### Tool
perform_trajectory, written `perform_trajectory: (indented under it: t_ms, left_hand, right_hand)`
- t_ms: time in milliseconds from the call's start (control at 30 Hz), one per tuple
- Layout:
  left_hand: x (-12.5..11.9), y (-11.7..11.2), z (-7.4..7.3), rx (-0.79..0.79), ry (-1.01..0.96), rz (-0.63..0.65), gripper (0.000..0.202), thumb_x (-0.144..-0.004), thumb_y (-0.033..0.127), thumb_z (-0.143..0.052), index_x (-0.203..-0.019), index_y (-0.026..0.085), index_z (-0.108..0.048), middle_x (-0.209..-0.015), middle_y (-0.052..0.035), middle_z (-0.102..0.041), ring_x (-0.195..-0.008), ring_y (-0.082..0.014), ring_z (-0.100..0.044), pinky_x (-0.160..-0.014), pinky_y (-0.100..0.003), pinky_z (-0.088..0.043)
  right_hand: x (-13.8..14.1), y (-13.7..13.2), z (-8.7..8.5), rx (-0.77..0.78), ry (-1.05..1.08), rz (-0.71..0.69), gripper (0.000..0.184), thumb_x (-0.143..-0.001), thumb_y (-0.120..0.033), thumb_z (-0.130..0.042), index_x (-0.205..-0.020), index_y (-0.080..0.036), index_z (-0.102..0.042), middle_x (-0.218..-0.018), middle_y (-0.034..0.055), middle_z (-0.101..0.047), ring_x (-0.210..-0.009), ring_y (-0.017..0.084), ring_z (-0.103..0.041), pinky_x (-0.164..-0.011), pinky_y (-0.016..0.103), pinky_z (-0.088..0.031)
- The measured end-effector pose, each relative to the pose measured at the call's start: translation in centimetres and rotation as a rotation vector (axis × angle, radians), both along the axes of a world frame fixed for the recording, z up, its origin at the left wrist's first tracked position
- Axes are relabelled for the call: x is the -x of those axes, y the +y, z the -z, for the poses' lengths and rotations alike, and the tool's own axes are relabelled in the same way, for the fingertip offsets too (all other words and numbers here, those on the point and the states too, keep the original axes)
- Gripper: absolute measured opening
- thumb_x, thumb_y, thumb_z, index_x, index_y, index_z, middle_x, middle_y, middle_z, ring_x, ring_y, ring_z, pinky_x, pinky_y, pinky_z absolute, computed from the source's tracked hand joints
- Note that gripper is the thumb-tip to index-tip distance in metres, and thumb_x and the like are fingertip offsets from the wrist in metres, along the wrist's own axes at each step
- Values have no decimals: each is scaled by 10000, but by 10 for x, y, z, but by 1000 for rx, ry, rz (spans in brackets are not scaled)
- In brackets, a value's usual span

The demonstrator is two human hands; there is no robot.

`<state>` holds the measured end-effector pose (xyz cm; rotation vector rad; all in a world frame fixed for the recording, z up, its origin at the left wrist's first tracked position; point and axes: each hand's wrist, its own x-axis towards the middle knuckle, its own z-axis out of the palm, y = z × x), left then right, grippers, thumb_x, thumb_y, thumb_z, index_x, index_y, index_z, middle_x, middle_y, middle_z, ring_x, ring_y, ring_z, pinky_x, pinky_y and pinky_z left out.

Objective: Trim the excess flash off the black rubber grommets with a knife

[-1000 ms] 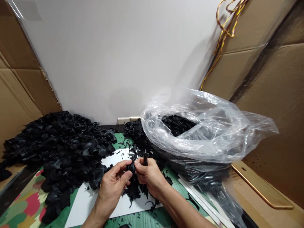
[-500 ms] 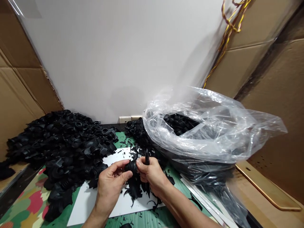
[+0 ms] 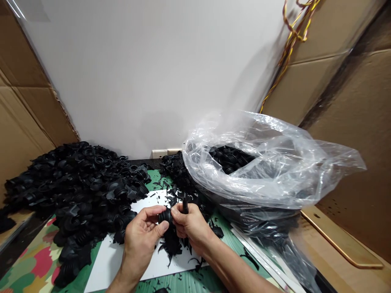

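My left hand (image 3: 143, 232) is closed, pinching a black ribbed rubber bellows (image 3: 165, 215) between thumb and fingers. Against the right side of that bellows, my right hand (image 3: 190, 223) presses its thumb and forefinger, closed. A slim black pen-like tool (image 3: 185, 203) stands upright in the right hand, its lower end hard to make out. Below both hands, black rubber scraps (image 3: 171, 244) lie on a white sheet (image 3: 106, 260). Whether the right fingertips also grip a strip of rubber is hidden.
A large heap of black ribbed rubber parts (image 3: 82, 179) covers the left side. At right, a clear plastic bag (image 3: 250, 187) holds more of them. Thin trimmings lie on the green mat (image 3: 177, 280). Cardboard walls (image 3: 351, 101) flank the table; a gold-edged panel (image 3: 342, 238) lies far right.
The hands stay together around the bellows, with only a small shift of the right fingers and the tool. The whole view has drifted slightly.
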<state>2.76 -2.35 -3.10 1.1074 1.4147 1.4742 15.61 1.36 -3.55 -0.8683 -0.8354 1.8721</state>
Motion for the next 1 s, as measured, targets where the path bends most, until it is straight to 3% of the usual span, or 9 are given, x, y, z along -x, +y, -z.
perform_trajectory:
  t_ms: [133,300,467,600,700,800,900,1000]
  left_hand:
    - [0,-1,3,66,-70,58,300,-614,290,-747,-880,172,-673,-780,-23,-688,-618,-143,-613,-488,-230,-520]
    - [2,0,4,49,35,86,289,-626,318,-721,-869,165,-691,-792,-22,-659,-574,-129,-572,-497,-252,-533]
    - [6,-1,4,-27,160,53,175,-655,259,-673,-811,182,-692,-706,6,-614,-513,-117,-529,-484,-241,-487]
    - [5,-2,4,-118,259,15,123,-662,214,-651,-775,202,-697,-809,-22,-638,-667,-163,-584,-566,-248,-481]
    - [4,-2,4,-153,319,7,97,-670,201,-640,-746,209,-700,-815,-32,-647,-790,-199,-601,-633,-257,-482]
    - [4,-3,4,-166,343,1,84,-672,205,-638,-722,215,-705,-805,-37,-651,-815,-213,-606,-647,-266,-485]
    - [5,-3,5,-176,348,12,94,-676,209,-640,-732,219,-714,-821,-41,-659,-824,-218,-612,-656,-273,-490]
    - [5,-3,6,-184,325,23,111,-685,209,-641,-765,219,-717,-848,-42,-666,-842,-217,-617,-669,-272,-495]
  right_hand:
    - [1,-1,0,-12,-16,-13,413,-549,-435,-770,-529,-176,-448,-409,-108,-344,-351,10,-200,-369,192,-138]
    - [1,-1,0,-47,-80,-3,428,-563,-478,-760,-534,-180,-455,-412,-113,-313,-360,22,-192,-372,198,-146]
    - [-14,4,-9,-275,-184,250,412,-618,-529,-750,-659,-144,-611,-520,-45,-458,-460,81,-380,-455,225,-306]
    - [-28,6,-16,-461,-134,374,552,-705,-691,-583,-779,-156,-701,-717,40,-582,-631,139,-485,-576,256,-410]
    - [-30,3,-16,-523,-124,294,651,-703,-763,-481,-739,-146,-688,-653,26,-550,-469,86,-406,-405,216,-324]
    - [-24,-2,-16,-455,-59,202,601,-657,-741,-568,-660,-142,-620,-622,6,-520,-376,72,-433,-314,201,-307]
    - [-19,-6,-19,-374,-60,111,453,-586,-565,-763,-646,-162,-566,-645,-4,-547,-447,113,-542,-373,222,-432]
    - [-18,-6,-21,-343,-73,50,377,-562,-405,-826,-700,-177,-559,-581,-33,-555,-482,118,-551,-422,219,-454]
